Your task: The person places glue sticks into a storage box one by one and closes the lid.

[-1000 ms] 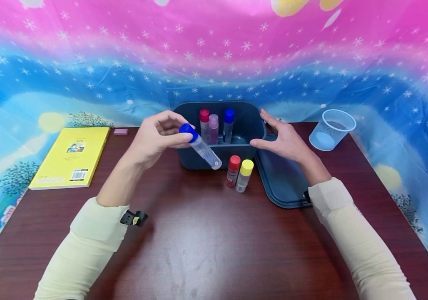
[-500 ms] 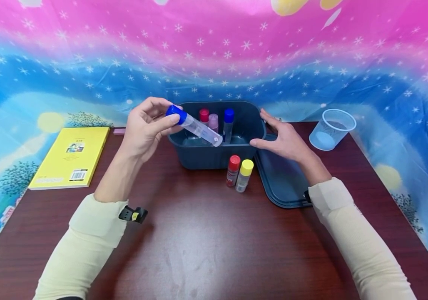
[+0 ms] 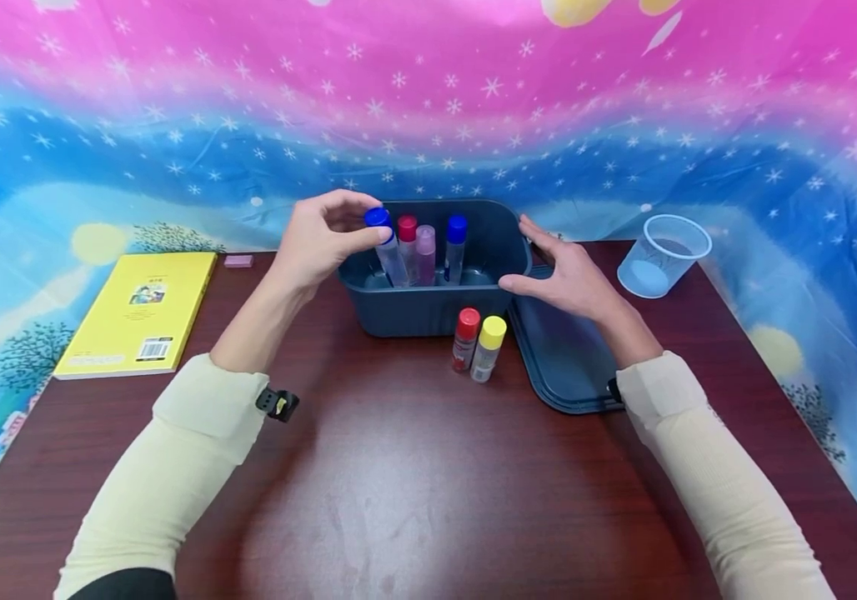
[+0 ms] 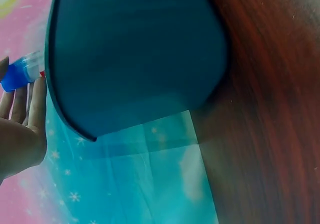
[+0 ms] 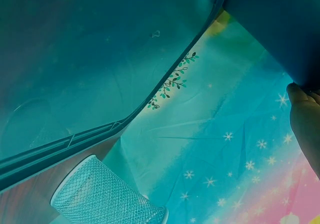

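Observation:
In the head view, my left hand (image 3: 316, 243) pinches the blue cap of a slim clear bottle (image 3: 394, 263) between thumb and fingers. The bottle leans slightly, its lower end inside the dark blue-grey bin (image 3: 409, 313). Beside it in the bin stand a red-capped bottle (image 3: 407, 230), a pink bottle (image 3: 425, 245) and another blue-capped bottle (image 3: 456, 231). My right hand (image 3: 574, 282) is spread at the bin's right end, thumb at the front rim and fingers toward the back. The left wrist view shows the blue cap (image 4: 17, 75) at my fingers, above the bin wall (image 4: 135, 58).
In front of the bin stand a red-capped bottle (image 3: 465, 340) and a yellow-capped bottle (image 3: 488, 350). A dark lid (image 3: 567, 367) lies under my right forearm. A blue mesh cup (image 3: 657, 265) stands right; a yellow book (image 3: 139, 312) and pink eraser (image 3: 238, 261) lie left.
My left hand first lifts the blue-capped bottle from before the bin to over its rim, then moves right, tips it more upright and lowers it inside. The right hand stays in place.

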A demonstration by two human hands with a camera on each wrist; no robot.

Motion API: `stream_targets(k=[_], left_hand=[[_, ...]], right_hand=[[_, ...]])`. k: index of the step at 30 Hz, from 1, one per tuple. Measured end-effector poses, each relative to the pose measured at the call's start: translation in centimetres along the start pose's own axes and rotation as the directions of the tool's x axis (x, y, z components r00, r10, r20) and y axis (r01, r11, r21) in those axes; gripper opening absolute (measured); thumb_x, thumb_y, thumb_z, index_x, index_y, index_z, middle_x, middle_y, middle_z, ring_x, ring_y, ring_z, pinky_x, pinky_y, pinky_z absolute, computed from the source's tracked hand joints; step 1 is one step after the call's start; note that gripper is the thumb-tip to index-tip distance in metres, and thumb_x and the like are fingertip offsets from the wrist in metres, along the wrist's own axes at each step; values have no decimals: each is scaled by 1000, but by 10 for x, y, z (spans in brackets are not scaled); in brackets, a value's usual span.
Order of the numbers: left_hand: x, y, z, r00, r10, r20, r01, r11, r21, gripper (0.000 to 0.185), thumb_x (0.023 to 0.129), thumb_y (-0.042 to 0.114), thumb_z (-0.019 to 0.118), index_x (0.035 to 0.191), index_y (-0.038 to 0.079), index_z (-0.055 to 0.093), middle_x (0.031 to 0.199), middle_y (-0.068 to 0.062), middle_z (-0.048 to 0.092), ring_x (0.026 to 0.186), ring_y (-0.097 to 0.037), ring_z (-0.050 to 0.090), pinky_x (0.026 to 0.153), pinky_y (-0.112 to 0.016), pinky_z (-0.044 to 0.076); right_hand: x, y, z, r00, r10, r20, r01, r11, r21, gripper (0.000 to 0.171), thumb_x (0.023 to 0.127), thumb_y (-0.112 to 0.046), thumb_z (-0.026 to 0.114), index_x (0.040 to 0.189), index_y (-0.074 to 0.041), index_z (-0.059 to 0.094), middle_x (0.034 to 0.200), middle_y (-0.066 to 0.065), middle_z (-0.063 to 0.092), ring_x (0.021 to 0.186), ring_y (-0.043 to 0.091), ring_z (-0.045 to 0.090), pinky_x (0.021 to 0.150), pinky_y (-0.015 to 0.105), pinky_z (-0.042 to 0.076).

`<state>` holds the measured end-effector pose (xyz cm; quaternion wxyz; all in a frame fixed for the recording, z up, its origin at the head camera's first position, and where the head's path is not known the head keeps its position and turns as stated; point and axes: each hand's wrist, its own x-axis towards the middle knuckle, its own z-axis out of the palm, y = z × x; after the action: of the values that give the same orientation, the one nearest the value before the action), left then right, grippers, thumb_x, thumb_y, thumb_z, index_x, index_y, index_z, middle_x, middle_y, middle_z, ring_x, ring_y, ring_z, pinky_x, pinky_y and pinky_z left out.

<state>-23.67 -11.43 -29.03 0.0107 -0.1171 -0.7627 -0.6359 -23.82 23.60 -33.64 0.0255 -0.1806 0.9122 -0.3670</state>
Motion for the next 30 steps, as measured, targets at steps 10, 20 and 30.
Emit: stream_targets(k=[10,20,30], left_hand=[[19,-4,16,987,-140,83,123,974,189,34,90,13,79,122,6,70,116,-12,67,102,-23,67,92,-38,57],[29,-4,28,959,-255,119,212,933,292,35,87,8,81,119,3,68,121,-14,63,105,-28,62,89,-40,57],[35,-5,31,947,-297,120,241,907,344,34,86,8,82,116,3,68,118,-13,64,105,-28,60,90,-40,56]], right_hand=[[1,-2,0,1000,8,5,-8,1000,-8,96,89,-54,73,163,-17,23,168,-2,19,152,30,23,118,58,26],[1,-1,0,1000,3,8,-3,1000,-3,97,89,-54,73,162,-16,23,168,-2,19,152,29,24,119,56,26],[0,-2,-1,1000,0,8,0,1000,3,96,89,-54,73,162,-16,24,168,-2,18,152,29,23,119,57,26]])
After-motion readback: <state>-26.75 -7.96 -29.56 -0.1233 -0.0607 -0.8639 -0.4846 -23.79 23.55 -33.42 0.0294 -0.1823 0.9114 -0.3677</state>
